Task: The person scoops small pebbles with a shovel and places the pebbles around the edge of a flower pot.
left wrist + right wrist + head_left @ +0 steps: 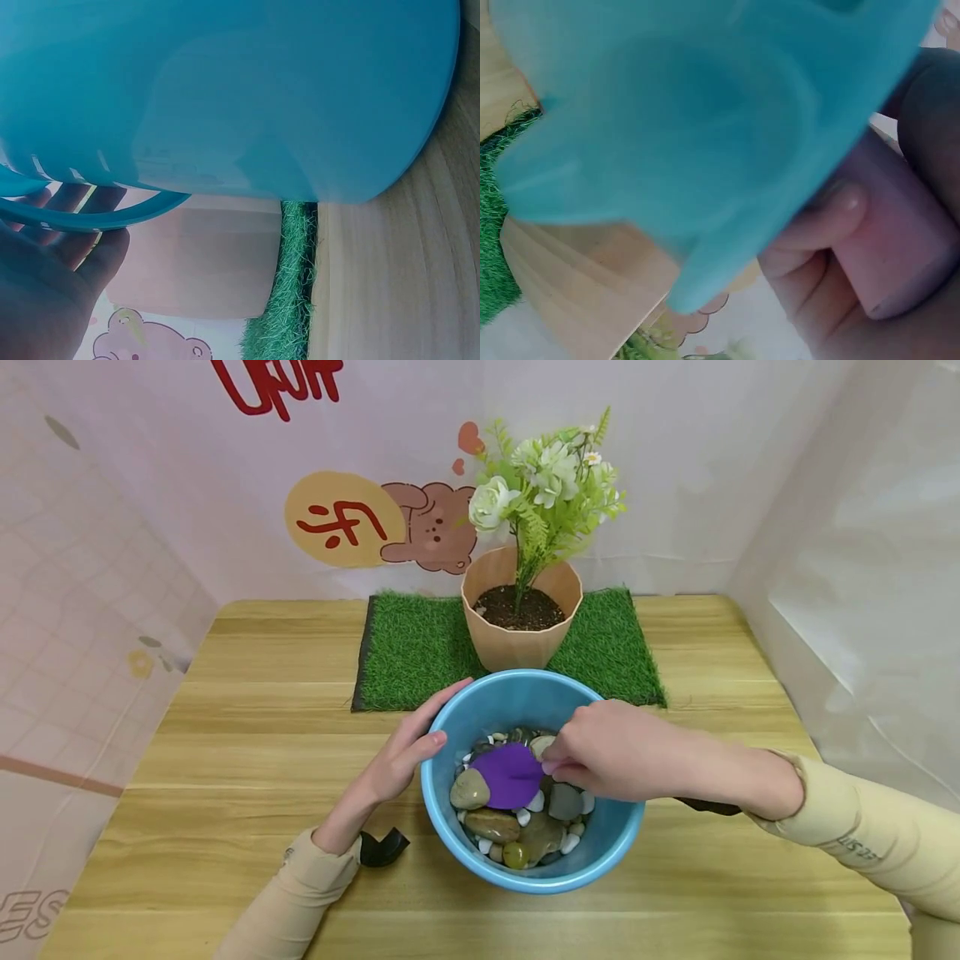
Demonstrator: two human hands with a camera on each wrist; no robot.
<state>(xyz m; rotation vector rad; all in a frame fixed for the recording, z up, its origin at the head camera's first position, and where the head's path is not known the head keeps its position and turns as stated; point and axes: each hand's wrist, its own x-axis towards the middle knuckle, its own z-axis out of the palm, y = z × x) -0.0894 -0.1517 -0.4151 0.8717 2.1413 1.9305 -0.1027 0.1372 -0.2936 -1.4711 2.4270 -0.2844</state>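
Observation:
A blue bucket [450, 827] stands on the wooden table and holds stones and pebbles. At its left side, my left hand [401, 760] holds the rim, thumb at the edge and fingers on the loop-like handle [112, 217] seen in the left wrist view. Inside the bucket on the right, my right hand [611, 752] grips a small purple shovel by its pinkish handle [900, 232]. The purple blade [510, 774] lies among the stones, against a beige stone [470, 789]. Brown, grey and yellowish stones, such as a brown one [491, 825], surround it with white pebbles.
Behind the bucket, a peach flowerpot [517, 647] with dark soil and white flowers [551, 477] stands on a green turf mat [416, 652]. Wooden tabletop [262, 735] extends to both sides. A printed cloth [660, 485] hangs behind the table.

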